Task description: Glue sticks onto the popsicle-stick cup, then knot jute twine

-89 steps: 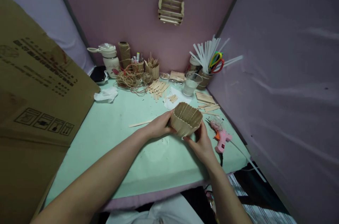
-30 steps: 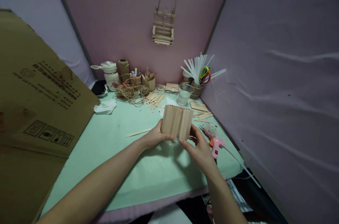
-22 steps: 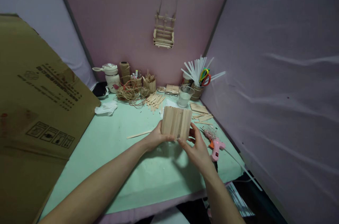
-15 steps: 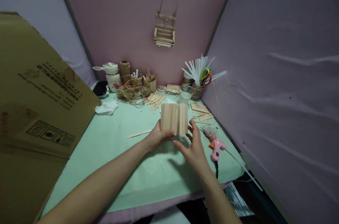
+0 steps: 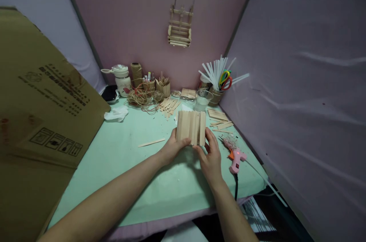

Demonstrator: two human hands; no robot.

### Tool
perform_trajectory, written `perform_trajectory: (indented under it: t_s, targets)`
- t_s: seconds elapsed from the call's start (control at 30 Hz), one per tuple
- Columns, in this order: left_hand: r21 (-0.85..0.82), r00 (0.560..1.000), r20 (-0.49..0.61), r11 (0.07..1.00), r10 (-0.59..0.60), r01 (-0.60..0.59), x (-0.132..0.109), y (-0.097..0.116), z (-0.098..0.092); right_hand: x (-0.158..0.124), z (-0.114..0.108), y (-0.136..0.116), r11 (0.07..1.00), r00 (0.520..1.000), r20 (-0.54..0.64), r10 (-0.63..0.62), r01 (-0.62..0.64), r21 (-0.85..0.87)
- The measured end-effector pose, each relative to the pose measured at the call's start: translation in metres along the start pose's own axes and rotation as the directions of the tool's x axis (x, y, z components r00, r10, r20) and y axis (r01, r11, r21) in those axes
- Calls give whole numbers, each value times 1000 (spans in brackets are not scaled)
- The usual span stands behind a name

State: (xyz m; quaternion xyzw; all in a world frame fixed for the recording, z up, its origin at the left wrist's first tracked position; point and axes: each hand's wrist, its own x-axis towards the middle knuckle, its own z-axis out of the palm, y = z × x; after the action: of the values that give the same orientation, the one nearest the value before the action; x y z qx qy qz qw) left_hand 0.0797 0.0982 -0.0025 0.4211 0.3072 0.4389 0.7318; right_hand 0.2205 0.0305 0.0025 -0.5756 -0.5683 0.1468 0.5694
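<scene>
A panel of pale craft sticks (image 5: pixel 187 124), set side by side, is held up above the green tabletop. My left hand (image 5: pixel 173 150) grips its lower left corner, thumb across the front face. At the lower right corner, my right hand (image 5: pixel 211 158) has its thumb and fingers closed on the edge. A narrow gap shows between sticks on the right part of the panel. To the right of my right hand lies a pink hot glue gun (image 5: pixel 236 160) with a lit red light. One loose craft stick (image 5: pixel 151 142) rests left of the panel.
Craft sticks (image 5: pixel 169 105) lie scattered behind the panel, with more (image 5: pixel 219 115) at right. Twine (image 5: pixel 141 99), a bottle (image 5: pixel 122 80), a plastic cup (image 5: pixel 202 101) and a pot of glue sticks with scissors (image 5: pixel 215 97) line the back. A cardboard box (image 5: pixel 42 120) stands left.
My right hand has closed in on the panel's right edge, from apart to gripping it. My left hand keeps its hold. The whole view has shifted slightly.
</scene>
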Motion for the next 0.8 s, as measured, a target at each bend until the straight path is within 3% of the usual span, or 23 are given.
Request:
perform_trajectory:
  t_s: [0.17, 0.27, 0.4, 0.5, 0.63, 0.8]
  targets:
    - [109, 998, 24, 992, 61, -63, 0, -2, -1, -1, 0, 3, 999, 999, -12, -37, 36, -33]
    - [264, 995, 46, 960, 88, -97, 0, 5, -2, -4, -3, 6, 999, 1000, 6, -28, 28, 36]
    - [586, 975, 180, 782, 129, -212, 1, 19, -8, -13, -11, 13, 988, 991, 137, -9, -12, 152]
    - [732, 964, 245, 632, 106, -255, 1, 24, -14, -20, -17, 20, 987, 981, 191, 18, -48, 155]
    - [817, 958, 278, 507, 70, -274, 3, 25, -21, -22, -28, 17, 999, 980, 196, 15, -20, 27]
    - [800, 939, 334, 502, 82, -329, 5, 25, -24, -6, -53, -22, 934, 968, 170, -185, 227, -274]
